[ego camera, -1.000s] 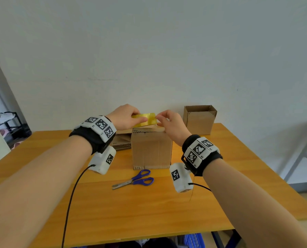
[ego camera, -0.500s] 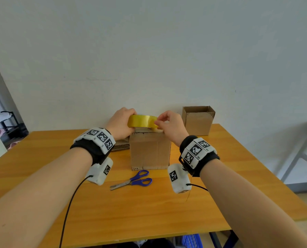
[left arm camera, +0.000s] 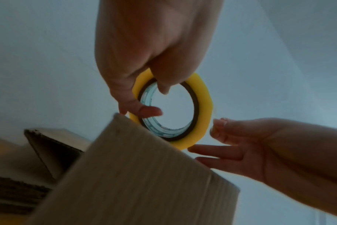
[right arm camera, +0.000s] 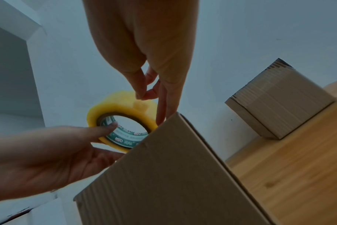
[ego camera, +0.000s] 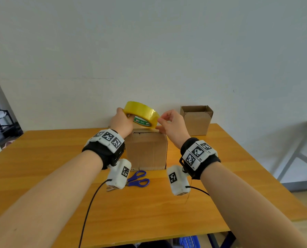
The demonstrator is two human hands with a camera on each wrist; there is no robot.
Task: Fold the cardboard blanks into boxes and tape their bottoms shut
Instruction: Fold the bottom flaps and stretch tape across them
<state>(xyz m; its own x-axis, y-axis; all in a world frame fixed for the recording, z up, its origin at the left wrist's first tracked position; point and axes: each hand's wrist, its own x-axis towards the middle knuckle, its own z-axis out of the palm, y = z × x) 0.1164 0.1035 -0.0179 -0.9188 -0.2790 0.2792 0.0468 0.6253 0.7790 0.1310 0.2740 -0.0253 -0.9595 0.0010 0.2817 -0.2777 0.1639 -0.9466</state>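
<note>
1. Head cam had the basics: left hand [ego camera: 122, 122] gripped the yellow tape roll [ego camera: 142, 113] and held it tilted just over the top of the closed cardboard box [ego camera: 147, 151] in the middle of the wooden table [ego camera: 59, 176].
2. Right hand [ego camera: 172, 125] sat at the roll's right edge, thumb and forefinger pinched together right against the tape. Couldn't tell from that angle whether it actually had a loose tape end between them.
3. Left wrist cam gave what the head cam couldn't: you looked up through the roll's [left arm camera: 200, 109] hole, and the left hand's [left arm camera: 154, 45] fingers were hooked inside the core. The right hand [left arm camera: 260, 146] came in from the side, the lower fingers stretched out straight under the roll, the upper ones bunched at its rim.
4. Right wrist cam showed the pinch close up: fingertips [right arm camera: 142, 92] pressed together at the roll's [right arm camera: 113, 106] outer face, one finger running down to the box's [right arm camera: 173, 175] top corner. Still no tape end I could make out.
5. Only the head cam caught the blue-handled scissors [ego camera: 138, 179] lying in front of the box, partly hidden by the left wrist camera.
6. An open-topped second box [ego camera: 196, 120] stood at the back right near the wall; the right wrist view showed it [right arm camera: 279, 103] too.
7. The left wrist cam alone showed some flat cardboard blanks [left arm camera: 17, 191] stacked beside the box [left arm camera: 144, 182].
</note>
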